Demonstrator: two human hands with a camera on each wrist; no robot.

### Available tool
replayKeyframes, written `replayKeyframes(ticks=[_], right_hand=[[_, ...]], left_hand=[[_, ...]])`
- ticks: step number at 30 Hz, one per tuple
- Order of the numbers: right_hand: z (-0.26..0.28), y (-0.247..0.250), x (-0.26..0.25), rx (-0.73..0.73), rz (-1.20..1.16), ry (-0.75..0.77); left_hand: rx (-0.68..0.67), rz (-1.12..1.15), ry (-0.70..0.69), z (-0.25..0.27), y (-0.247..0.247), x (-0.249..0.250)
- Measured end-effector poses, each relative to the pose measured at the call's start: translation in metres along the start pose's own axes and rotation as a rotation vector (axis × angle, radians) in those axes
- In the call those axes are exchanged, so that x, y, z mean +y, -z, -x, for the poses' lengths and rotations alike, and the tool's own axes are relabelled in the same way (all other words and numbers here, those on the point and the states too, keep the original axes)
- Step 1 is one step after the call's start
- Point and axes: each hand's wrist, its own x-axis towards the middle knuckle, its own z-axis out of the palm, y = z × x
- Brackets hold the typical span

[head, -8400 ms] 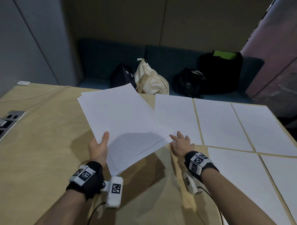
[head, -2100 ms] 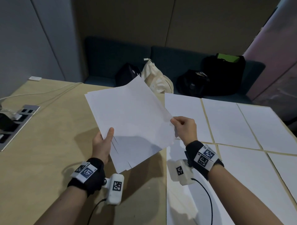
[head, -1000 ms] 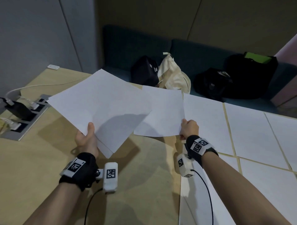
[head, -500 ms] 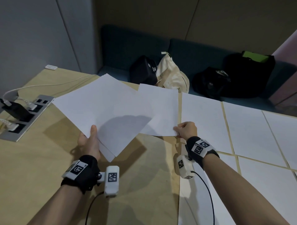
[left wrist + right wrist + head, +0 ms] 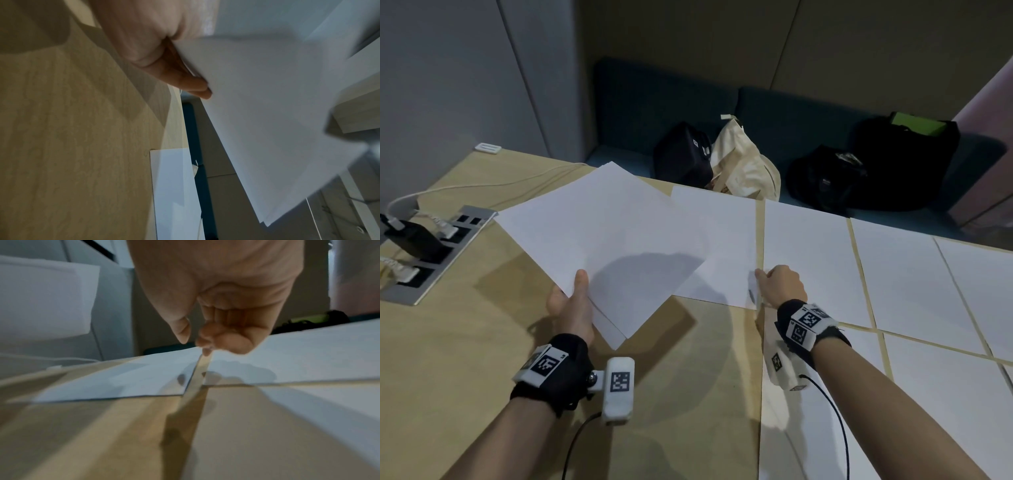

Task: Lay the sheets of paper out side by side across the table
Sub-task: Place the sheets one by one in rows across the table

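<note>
A pale wooden table (image 5: 465,342) fills the view, with a recessed power strip (image 5: 424,253) at its left and a dark blue bench (image 5: 774,113) behind it carrying black bags and a cream tote bag (image 5: 746,168). White sheets already lie flat in rows over the right side, narrow gaps between them, long axes running away from the person. The left hand (image 5: 570,305) grips a stack of paper (image 5: 606,240) above the table, thumb on top, corners turned diagonally. The right hand (image 5: 782,286), fingers curled, pinches the near right corner of a single sheet (image 5: 719,240) lying just beside the neighbouring sheet (image 5: 808,260).
</note>
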Motion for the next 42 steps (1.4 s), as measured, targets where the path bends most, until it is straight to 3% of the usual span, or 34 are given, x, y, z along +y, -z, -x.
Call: replayKeyframes(ticks=[2,6,8,22,42], right_hand=[[0.005,-0.001,-0.003,-0.009,0.066,0.111],[0.024,-0.014,-0.003,-0.057,0.269,0.489],[0.032,-0.024,-0.002,-0.102,0.396,0.581],[0.036,-0.021,-0.004,-0.182,0.394,0.493],[0.038,-0.025,0.001,-0.184,0.356,0.483]], left_hand=[[0.003,-0.010,-0.004,0.000,0.000,0.000],[0.008,-0.036,-0.009,0.002,0.000,-0.001],[0.007,-0.041,-0.005,0.002,0.000,-0.002],[0.015,-0.072,0.007,0.000,0.001,-0.004],[-0.006,-0.059,-0.002,0.001,0.001,-0.008]])
